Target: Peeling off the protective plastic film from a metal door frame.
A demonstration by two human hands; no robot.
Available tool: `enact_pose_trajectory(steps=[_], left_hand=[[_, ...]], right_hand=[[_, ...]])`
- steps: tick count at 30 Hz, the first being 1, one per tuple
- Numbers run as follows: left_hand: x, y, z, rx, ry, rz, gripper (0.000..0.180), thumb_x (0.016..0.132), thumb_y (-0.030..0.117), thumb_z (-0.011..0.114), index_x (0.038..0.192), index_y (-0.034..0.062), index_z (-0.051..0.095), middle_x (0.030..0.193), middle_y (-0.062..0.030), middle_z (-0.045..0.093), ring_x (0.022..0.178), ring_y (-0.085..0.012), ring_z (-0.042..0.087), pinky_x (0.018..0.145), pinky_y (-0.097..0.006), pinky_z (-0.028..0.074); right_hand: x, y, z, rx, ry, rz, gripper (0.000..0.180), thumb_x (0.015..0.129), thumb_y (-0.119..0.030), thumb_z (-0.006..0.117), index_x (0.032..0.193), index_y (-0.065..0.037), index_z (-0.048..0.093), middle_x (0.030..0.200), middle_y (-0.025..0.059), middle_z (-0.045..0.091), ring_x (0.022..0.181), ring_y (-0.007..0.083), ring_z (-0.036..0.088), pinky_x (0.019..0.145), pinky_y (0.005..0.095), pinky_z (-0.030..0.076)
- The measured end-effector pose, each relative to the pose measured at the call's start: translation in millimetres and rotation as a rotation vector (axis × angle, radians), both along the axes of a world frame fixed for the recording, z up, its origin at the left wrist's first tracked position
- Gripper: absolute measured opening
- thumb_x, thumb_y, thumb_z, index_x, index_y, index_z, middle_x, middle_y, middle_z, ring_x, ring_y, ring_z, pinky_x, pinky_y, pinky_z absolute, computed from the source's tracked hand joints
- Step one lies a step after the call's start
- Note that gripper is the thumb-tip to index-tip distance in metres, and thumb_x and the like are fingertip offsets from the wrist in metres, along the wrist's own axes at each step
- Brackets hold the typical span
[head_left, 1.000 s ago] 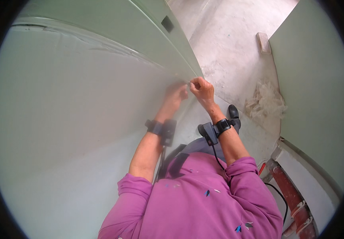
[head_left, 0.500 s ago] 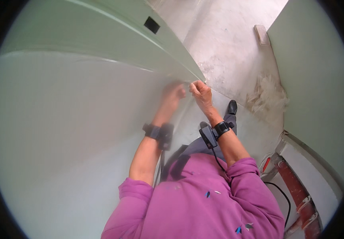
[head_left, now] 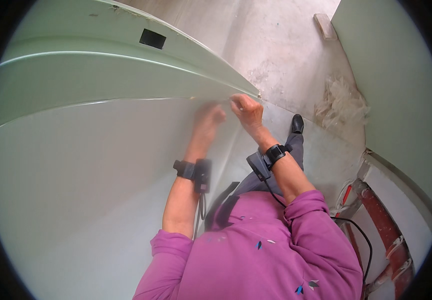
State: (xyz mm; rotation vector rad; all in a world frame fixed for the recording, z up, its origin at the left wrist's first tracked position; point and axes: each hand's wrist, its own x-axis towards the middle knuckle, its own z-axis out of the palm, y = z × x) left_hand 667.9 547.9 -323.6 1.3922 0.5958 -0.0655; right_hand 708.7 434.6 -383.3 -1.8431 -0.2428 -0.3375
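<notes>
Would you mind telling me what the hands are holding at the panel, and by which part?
The right hand pinches something thin at the pale green panel's top corner edge, perhaps film; what exactly cannot be told. The left hand is blurred against the panel.

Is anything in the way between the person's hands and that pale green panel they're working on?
Nothing visible. Both the left hand and the right hand are already at the pale green panel, near its upper edge.

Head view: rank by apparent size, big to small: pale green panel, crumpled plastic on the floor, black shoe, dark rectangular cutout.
1. pale green panel, by far the largest, partly because it is closest.
2. crumpled plastic.
3. black shoe and dark rectangular cutout look about alike; fisheye bending and differing distance make ranking them unsure.
</notes>
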Motion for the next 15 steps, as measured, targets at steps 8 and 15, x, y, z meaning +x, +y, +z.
enact_pose_trajectory(steps=[8,15], left_hand=[[-1,-6,11,-0.036,0.031,0.042,0.006,0.07,0.004,0.053,0.074,0.0048,0.049,0.061,-0.0035,0.05,0.055,-0.0127,0.051,0.05,-0.024,0.045],[-6,-5,12,0.017,0.025,-0.001,0.009,0.071,0.003,0.053,0.078,0.0039,0.048,0.063,-0.0035,0.05,0.055,-0.0129,0.051,0.051,-0.024,0.046]], right_hand=[[17,-8,3,-0.089,-0.212,0.099,0.009,0.056,-0.006,0.057,0.059,-0.011,0.05,0.054,0.004,0.05,0.047,0.0213,0.05,0.041,0.0294,0.04],[16,-14,13,-0.164,-0.305,0.127,0.011,0.057,-0.003,0.053,0.054,-0.01,0.045,0.048,0.0051,0.044,0.042,0.0221,0.046,0.039,0.0304,0.038]])
